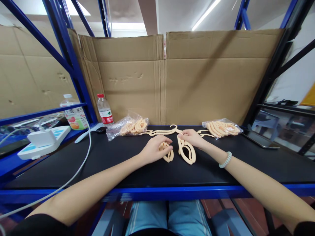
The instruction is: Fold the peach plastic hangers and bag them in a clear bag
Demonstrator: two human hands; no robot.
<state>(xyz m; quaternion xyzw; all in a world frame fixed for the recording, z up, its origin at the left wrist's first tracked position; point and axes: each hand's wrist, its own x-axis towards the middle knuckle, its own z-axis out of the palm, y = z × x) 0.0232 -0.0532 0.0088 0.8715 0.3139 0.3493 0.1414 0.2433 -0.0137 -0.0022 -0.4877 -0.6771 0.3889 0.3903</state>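
- Two bare hands meet at the middle of the black shelf top (73,164), each on a small peach plastic piece.
- Left hand (154,149) curls its fingers over a short looped piece (168,154), pinching it against the mat; only the lower loop shows past the fingers.
- Right hand (194,137), a pale bead bracelet (225,160) on its wrist, rests its fingers on the top end of a longer looped piece (187,152); the grip is narrow, fingertips closed on the plastic.
- That longer piece lies flat, its long axis running from the right hand's fingers toward the person, the rounded end nearest the shelf's front edge.
- Just behind the hands, a full peach hanger (163,131) lies crosswise, hook toward the cardboard.
- Clear bags of the same parts sit at either side: left bag (129,126), right bag (221,127).
- Farther left stand a water bottle (105,111) and a tea bottle (72,116), with a white device (43,141) and its cable (81,164).
- Cardboard sheets (197,75) wall the back between blue rack posts (71,62); ceiling strip lights glow overhead.
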